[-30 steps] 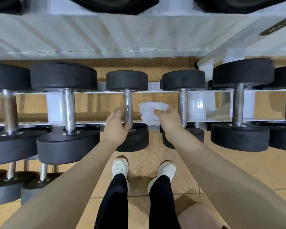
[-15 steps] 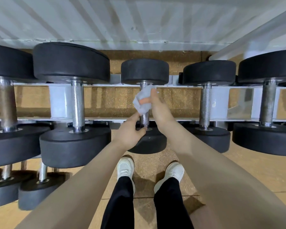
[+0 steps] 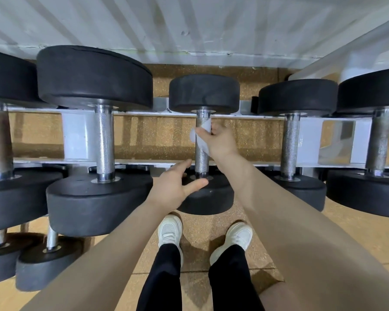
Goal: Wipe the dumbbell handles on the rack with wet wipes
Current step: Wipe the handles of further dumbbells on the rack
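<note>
One dumbbell handle (image 3: 202,151) is under treatment; it belongs to the small dumbbell at the centre of the white rack (image 3: 73,135). The right hand (image 3: 220,142) grips the wet wipe (image 3: 201,135), with the fingers curled round the upper half of this knurled steel handle and the wipe wrapped between palm and metal. The left hand (image 3: 174,187) rests spread on the near head of the same dumbbell (image 3: 208,198), thumb extended, holding nothing; its likely function is to steady the weight.

Progress is judged as partial. No visible mark separates wiped handles from unwiped ones, so the count of finished handles cannot be determined. Handles of the large dumbbell to the left (image 3: 103,140) and the two to the right (image 3: 291,142) (image 3: 378,140) carry no wipe at present.

Compared with half a second earlier, the wipe sits in about the same place on the upper handle. The left hand has opened slightly and shifted onto the head. The camera has moved closer to the rack.
</note>
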The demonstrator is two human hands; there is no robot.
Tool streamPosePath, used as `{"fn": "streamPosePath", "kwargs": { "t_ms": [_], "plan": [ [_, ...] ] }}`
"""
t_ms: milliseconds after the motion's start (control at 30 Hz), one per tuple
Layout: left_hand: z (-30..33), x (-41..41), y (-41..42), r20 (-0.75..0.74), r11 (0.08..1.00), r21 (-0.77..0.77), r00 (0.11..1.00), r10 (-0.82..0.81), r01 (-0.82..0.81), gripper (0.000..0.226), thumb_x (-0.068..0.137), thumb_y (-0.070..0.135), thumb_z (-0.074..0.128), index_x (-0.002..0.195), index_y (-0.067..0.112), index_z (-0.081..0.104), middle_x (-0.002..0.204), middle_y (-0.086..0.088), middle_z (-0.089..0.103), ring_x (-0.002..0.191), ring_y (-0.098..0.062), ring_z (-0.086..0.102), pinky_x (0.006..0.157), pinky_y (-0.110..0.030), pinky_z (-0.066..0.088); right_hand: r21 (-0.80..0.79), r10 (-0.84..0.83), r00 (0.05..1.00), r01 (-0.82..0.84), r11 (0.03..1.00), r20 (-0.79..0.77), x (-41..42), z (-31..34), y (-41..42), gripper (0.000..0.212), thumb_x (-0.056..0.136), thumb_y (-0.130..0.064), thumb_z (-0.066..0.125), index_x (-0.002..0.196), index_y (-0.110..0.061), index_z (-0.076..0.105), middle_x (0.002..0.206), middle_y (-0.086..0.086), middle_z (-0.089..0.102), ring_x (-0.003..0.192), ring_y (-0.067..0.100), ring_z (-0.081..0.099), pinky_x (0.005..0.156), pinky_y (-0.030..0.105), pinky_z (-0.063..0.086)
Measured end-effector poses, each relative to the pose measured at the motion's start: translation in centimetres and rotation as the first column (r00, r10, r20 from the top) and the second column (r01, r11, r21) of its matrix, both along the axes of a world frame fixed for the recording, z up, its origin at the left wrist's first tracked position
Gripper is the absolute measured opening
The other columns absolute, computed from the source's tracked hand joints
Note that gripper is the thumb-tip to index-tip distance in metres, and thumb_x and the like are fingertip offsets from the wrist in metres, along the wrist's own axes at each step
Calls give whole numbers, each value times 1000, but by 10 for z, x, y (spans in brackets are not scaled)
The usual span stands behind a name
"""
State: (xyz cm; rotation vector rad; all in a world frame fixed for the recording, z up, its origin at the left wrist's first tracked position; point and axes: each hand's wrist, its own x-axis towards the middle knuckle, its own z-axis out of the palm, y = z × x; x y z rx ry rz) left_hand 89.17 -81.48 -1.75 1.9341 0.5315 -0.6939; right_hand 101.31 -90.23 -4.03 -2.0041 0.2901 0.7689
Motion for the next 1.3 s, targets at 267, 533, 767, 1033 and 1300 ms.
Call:
{"fn": "streamPosePath", "kwargs": {
  "t_ms": [267, 533, 767, 1033, 1300],
  "plan": [
    [1, -2, 6, 12, 1000, -15, 1000, -17, 17, 85, 75, 47, 69, 145, 19, 29, 149, 3, 35, 136, -12, 31, 110, -26, 24, -82, 210, 977, -212, 974, -34, -20, -4, -19, 34, 87, -28, 64, 107, -1, 61, 101, 12, 67, 93, 27, 62, 85, 41, 50],
    [-2, 1, 7, 7, 999, -19, 1000, -27, 27, 90, 74, 48, 70, 147, 19, 25, 151, 3, 31, 138, -13, 27, 113, -30, 24, -138, 147, 976, -125, 983, 162, 20, 0, 11, 28, 95, -32, 51, 82, -7, 47, 66, -3, 45, 68, 18, 46, 56, 30, 29],
    [0, 3, 7, 10, 999, 6, 999, -43, 43, 90, 75, 47, 70, 147, 20, 23, 152, 2, 28, 139, -15, 26, 108, -24, 22, -50, 369, 929, -367, 929, 31, -19, -12, -29, 29, 92, -28, 57, 101, -1, 59, 94, 10, 66, 86, 24, 62, 78, 38, 48],
    [5, 4, 6, 19, 999, -7, 999, -46, 46, 76, 75, 46, 70, 139, 21, 40, 141, 4, 40, 131, -14, 37, 103, -20, 26, -61, 382, 924, -381, 923, 15, -5, 1, -25, 21, 90, -31, 59, 85, -11, 53, 77, 2, 57, 70, 16, 54, 61, 29, 42],
    [2, 2, 6, 19, 999, 11, 999, -35, 35, 78, 75, 46, 70, 140, 15, 38, 145, 2, 37, 133, -13, 33, 101, -15, 21, -305, 521, 847, -471, 828, 105, 0, 9, -18, 32, 102, -30, 34, 98, -2, 50, 70, 1, 45, 64, 20, 47, 55, 29, 28]
  ]
}}
